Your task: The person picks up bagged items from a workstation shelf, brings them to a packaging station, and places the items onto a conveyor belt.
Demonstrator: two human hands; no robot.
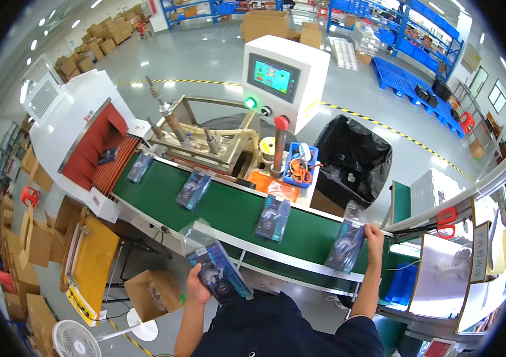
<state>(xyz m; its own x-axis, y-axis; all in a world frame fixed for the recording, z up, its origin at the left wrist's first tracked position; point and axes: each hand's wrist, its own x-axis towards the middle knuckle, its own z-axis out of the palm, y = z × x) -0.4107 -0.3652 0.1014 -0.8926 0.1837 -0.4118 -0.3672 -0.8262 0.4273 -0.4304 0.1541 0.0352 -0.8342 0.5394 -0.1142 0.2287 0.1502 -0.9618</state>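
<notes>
My left hand [197, 287] grips a dark blue printed box [220, 272] by its left edge, tilted in front of the conveyor. Loose clear film sticks up past the top of that box. At the right end of the green conveyor belt [232, 215], my right hand [374, 243] pinches the right edge of another film-wrapped box [346, 243]. Further left on the belt lie three similar wrapped boxes: one in the middle [272, 218], one beyond it [193, 189], and one near the tunnel [140, 167]. Another box [109, 155] sits on the rollers at the tunnel's red curtain.
A white tunnel machine [77, 113] stands at the belt's left end. Behind the belt are a metal sealing frame [205, 146], a control box [309, 80] with a lit screen, a blue tool basket [300, 163] and a black-lined bin [357, 157]. An open carton [152, 297] and fan [77, 340] are lower left.
</notes>
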